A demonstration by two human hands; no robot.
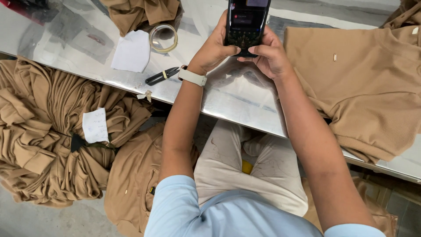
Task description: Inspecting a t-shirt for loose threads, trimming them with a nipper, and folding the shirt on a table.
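Note:
Both hands hold a black phone [246, 22] upright above a shiny metal table [232, 94]. My left hand [213, 48] wraps its left edge, thumb on the lower front, with a pale watch band [192, 76] on the wrist. My right hand [268, 55] grips the phone's lower right, thumb pressing near the bottom. The screen is lit. Below the arms I see my light trousers and pale blue shirt.
A tan shirt [368, 83] lies flat on the table at right. Small black thread snips [161, 76], a tape roll [163, 37] and a white paper [131, 52] lie left of the hands. A big bundle of tan garments [48, 131] with a paper tag sits at left.

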